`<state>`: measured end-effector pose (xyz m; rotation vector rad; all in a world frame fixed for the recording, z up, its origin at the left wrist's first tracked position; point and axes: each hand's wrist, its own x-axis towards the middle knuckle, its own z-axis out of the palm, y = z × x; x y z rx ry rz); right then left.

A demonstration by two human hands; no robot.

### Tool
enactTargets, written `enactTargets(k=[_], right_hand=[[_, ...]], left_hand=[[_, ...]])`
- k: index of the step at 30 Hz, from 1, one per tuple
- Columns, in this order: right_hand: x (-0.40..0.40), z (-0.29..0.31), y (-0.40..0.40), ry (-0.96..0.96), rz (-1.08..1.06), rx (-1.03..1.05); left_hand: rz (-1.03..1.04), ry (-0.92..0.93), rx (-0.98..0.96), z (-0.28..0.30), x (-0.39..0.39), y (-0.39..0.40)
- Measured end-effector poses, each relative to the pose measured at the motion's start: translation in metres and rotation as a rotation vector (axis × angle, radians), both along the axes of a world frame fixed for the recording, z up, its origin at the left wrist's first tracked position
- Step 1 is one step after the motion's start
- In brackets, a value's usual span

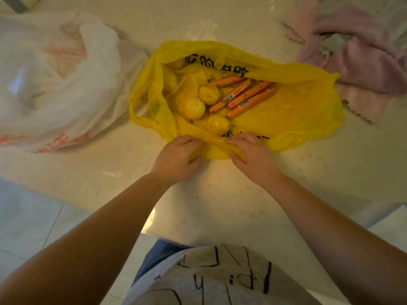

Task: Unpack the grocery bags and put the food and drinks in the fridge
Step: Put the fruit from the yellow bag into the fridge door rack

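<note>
A yellow bag (286,111) lies open on the pale worktop (220,205), its mouth spread wide toward the person. Both hands are at the bag's near edge. The left hand (176,158) has its fingers curled over the bunched plastic with the thumb underneath, so its grip is closed on the bag. The right hand (253,154) mirrors it just beside, fingers bent down on the same rim and thumb tucked against the plastic, also gripping the bag. The two hands are close together but not touching.

Inside the bag sit three lemons (195,108), clustered toward the left of the opening, one of them right next to the near rim above the hands. Just beside them, to the right, lies a bunch of orange sausages (244,96) in wrappers with small labels, angled from the far right down toward the lemons. More yellow shapes show deeper in the bag; what they are cannot be told.

To the left, near the yellow bag, is a white bag (55,80) with red print, crumpled and bulging; its contents are too blurred to read. At the far right a pink cloth (356,58) lies rumpled on the worktop, its edge touching the yellow bag's far corner
</note>
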<state>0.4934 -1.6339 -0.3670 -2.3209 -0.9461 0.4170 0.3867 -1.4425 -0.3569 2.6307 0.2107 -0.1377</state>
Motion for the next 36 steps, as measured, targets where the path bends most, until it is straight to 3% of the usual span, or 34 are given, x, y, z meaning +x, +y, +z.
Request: enactTargets(k=[3,7,13,19,28,36], right_hand=[[0.013,0.020,0.020,-0.039,-0.105,0.095],[0.031,0.031,0.049,0.053,-0.120,0.021],[0.034,0.015,0.065,0.212,-0.110,-0.121],[0.034,0.008,0.068,0.227,-0.120,-0.151],[0.036,0.057,0.071,0.145,-0.216,0.103],[-0.012,0.095,0.128,0.168,-0.052,0.325]], left_hand=[[0.182,-0.121,-0.098,0.010,0.016,0.011],[0.337,-0.213,-0.163,0.013,0.047,0.026],[0.408,-0.014,-0.194,0.000,0.077,0.031],[0.400,-0.016,-0.198,-0.010,0.083,0.036],[0.553,-0.370,-0.380,0.030,0.056,0.049],[0.802,-0.589,-0.427,0.081,-0.033,0.063]])
